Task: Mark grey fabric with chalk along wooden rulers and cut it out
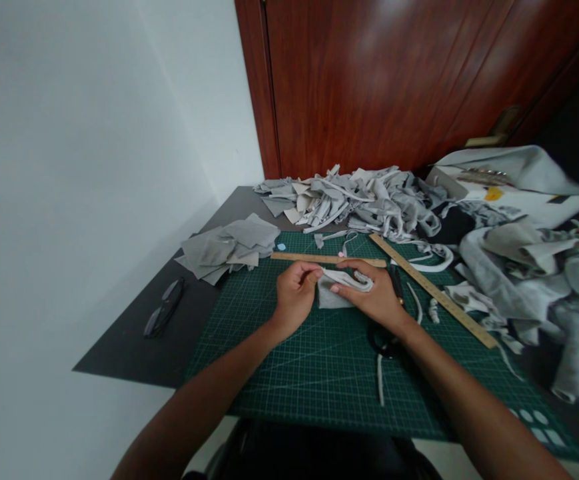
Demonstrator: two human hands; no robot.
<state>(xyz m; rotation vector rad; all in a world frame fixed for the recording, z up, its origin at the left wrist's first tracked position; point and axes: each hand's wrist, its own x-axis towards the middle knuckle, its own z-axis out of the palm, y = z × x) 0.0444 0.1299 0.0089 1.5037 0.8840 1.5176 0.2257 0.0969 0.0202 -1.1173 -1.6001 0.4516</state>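
Note:
A folded piece of light grey fabric (336, 298) is held between my two hands above the green cutting mat (289, 380). My left hand (295, 293) pinches its left corner between thumb and fingers. At the right end, my right hand (376, 293) wraps round the curled layers, thumb in front and fingers behind. Partly under my right wrist lie scissors (382, 340), with black handles showing and much of the rest hidden. A wooden ruler (319, 258) lies on the mat just beyond my hands.
A second wooden ruler (434, 293) slants along the right. Flat grey fabric pieces (229, 247) are stacked at the left, near folded glasses (165, 307). Heaped scraps (369, 200) line the back. Larger cloth (524, 267) and a white box (514, 200) occupy the right side.

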